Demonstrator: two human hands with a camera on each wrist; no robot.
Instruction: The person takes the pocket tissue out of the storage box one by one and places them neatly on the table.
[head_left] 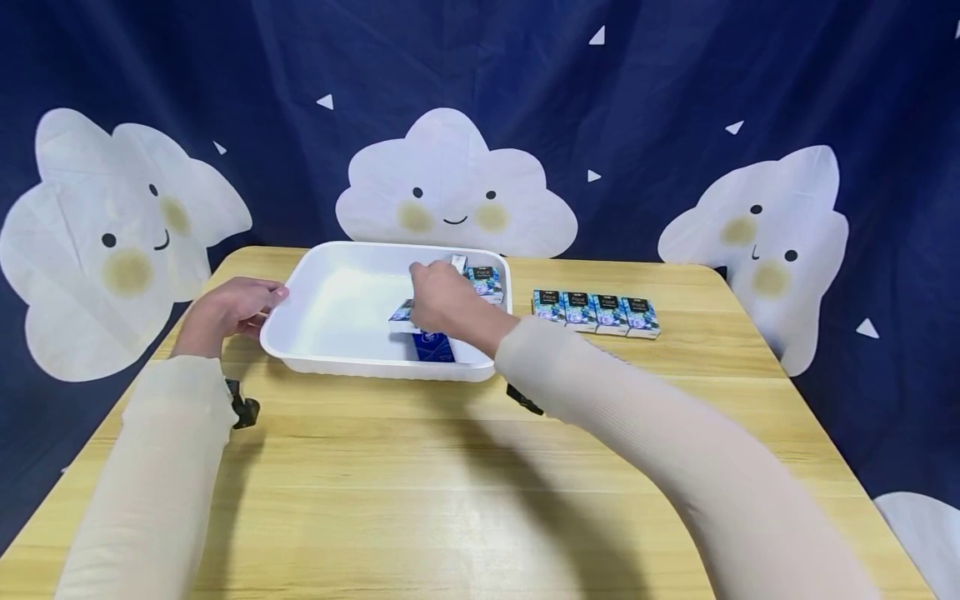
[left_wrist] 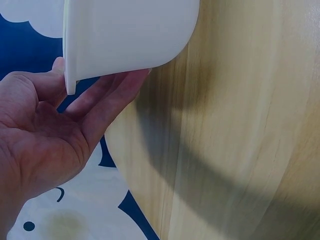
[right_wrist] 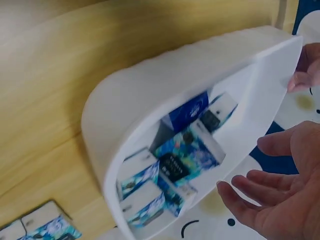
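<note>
A white plastic tray (head_left: 360, 367) stands at the back of the table, slightly left of centre. My left hand (head_left: 238, 305) grips its left end; in the left wrist view the thumb is at the rim and the fingers reach beneath the wall. Over the tray's right half is my right hand (head_left: 442, 300). In the right wrist view its fingers are loosely bent, apart from the small boxes, and hold nothing. Several blue-and-white patterned small boxes (right_wrist: 187, 155) lie in the tray's right part, beside a dark blue box (head_left: 433, 347). My right hand hides some of them in the head view.
To the right of the tray, a row of several matching small boxes (head_left: 596, 314) lies side by side on the wooden table (head_left: 360, 492). Behind the table hangs a dark blue curtain (head_left: 637, 100) with cloud faces.
</note>
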